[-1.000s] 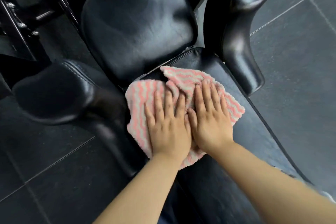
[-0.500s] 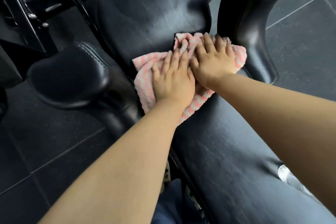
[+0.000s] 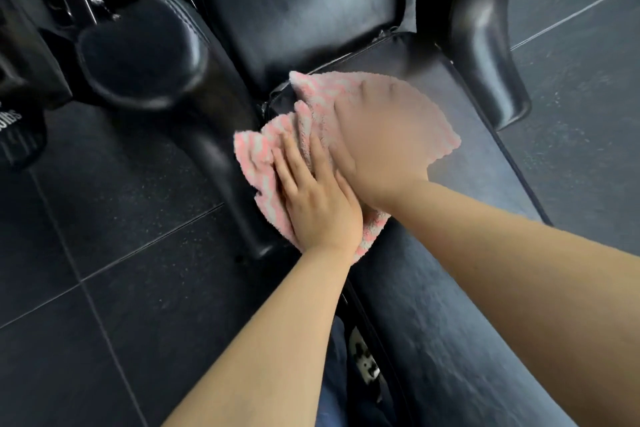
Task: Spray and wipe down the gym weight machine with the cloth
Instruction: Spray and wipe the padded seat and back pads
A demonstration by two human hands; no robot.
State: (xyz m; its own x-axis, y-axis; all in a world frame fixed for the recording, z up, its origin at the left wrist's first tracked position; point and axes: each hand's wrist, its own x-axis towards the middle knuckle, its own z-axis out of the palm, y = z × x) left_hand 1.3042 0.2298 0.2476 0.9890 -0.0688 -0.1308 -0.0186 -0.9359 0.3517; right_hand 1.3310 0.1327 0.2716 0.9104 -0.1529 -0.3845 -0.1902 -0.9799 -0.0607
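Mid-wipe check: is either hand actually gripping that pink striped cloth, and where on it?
Neither grips it. The left hand presses flat on the near part of the pink-and-white striped fluffy cloth; the blurred right hand lies over its far part.

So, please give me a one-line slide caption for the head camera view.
Both hands, left hand and blurred right hand, press a pink striped cloth flat on the black seat pad.

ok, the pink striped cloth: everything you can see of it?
The pink-and-white striped fluffy cloth looks like soft terry or microfibre. It lies crumpled and bunched, not flat, on the black padded seat, near the seam with the back pad. The left hand and the motion-blurred right hand press flat on it, covering its middle.
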